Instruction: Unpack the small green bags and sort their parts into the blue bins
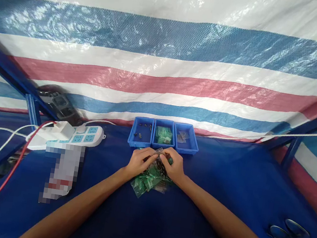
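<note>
My left hand and my right hand meet over a pile of small green packets. Both are closed, thumbs and fingers pinching a small clear plastic bag between them. What the bag contains is too small to tell. Small dark metal parts and clear bags lie among the green packets, partly covered by my hands. Just beyond my fingers stand three blue bins: the left bin holds several small metal parts, the middle bin green packets, and the right bin a few clear bags.
A white power strip with plugs and cables lies at the left, beside a blurred-out item. Glasses rest at the right on the blue table. A striped sheet hangs behind, between blue metal posts.
</note>
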Demonstrator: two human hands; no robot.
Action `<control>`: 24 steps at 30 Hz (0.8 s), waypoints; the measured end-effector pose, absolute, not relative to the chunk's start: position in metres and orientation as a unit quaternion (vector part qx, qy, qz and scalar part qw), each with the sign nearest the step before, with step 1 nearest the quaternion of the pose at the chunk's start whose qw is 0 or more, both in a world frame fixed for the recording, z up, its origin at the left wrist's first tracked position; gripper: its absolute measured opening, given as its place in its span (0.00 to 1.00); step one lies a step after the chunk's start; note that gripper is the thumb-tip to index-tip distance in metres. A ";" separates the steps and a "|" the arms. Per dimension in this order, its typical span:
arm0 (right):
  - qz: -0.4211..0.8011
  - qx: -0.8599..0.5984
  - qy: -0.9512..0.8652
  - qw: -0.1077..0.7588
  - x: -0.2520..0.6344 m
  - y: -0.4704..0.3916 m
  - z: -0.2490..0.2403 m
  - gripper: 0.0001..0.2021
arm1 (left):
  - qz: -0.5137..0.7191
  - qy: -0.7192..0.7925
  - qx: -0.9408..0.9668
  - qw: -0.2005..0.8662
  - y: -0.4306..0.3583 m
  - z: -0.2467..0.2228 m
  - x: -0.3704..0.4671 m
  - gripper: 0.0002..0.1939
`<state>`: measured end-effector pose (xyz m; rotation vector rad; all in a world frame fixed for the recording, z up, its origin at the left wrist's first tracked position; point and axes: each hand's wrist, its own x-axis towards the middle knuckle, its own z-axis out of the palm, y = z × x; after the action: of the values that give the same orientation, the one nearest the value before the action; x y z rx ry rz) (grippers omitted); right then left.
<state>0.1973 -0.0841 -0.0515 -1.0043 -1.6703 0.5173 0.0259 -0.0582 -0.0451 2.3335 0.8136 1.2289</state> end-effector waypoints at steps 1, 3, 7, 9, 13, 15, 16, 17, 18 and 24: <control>0.217 -0.420 -0.701 0.535 0.198 -0.084 -0.052 0.10 | 0.439 0.289 0.829 0.189 -0.058 -0.045 0.026 0.06; 0.218 -0.417 -0.699 0.539 0.198 -0.084 -0.052 0.10 | 0.440 0.291 0.828 0.190 -0.058 -0.045 0.026 0.06; 0.232 -0.411 -0.694 0.544 0.199 -0.084 -0.053 0.10 | 0.436 0.300 0.827 0.191 -0.057 -0.046 0.026 0.06; 0.240 -0.408 -0.693 0.544 0.200 -0.084 -0.053 0.10 | 0.432 0.303 0.828 0.190 -0.056 -0.046 0.026 0.06; 0.262 -0.400 -0.694 0.539 0.201 -0.083 -0.051 0.11 | 0.437 0.305 0.826 0.183 -0.055 -0.046 0.026 0.05; 0.270 -0.400 -0.695 0.532 0.201 -0.083 -0.050 0.10 | 0.441 0.301 0.826 0.183 -0.054 -0.046 0.026 0.05; 0.271 -0.403 -0.696 0.529 0.201 -0.083 -0.050 0.10 | 0.439 0.299 0.826 0.186 -0.054 -0.046 0.026 0.05; 0.270 -0.407 -0.697 0.525 0.201 -0.083 -0.050 0.09 | 0.436 0.298 0.828 0.190 -0.054 -0.046 0.026 0.05; 0.266 -0.411 -0.697 0.524 0.201 -0.083 -0.050 0.09 | 0.433 0.297 0.829 0.195 -0.054 -0.047 0.026 0.05; 0.248 -0.429 -0.688 0.531 0.200 -0.083 -0.052 0.08 | 0.423 0.308 0.828 0.203 -0.053 -0.048 0.026 0.07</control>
<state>0.2003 -0.0834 -0.0525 -1.0226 -1.6411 0.5920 0.0256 -0.0535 -0.0483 2.3093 0.8587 1.1815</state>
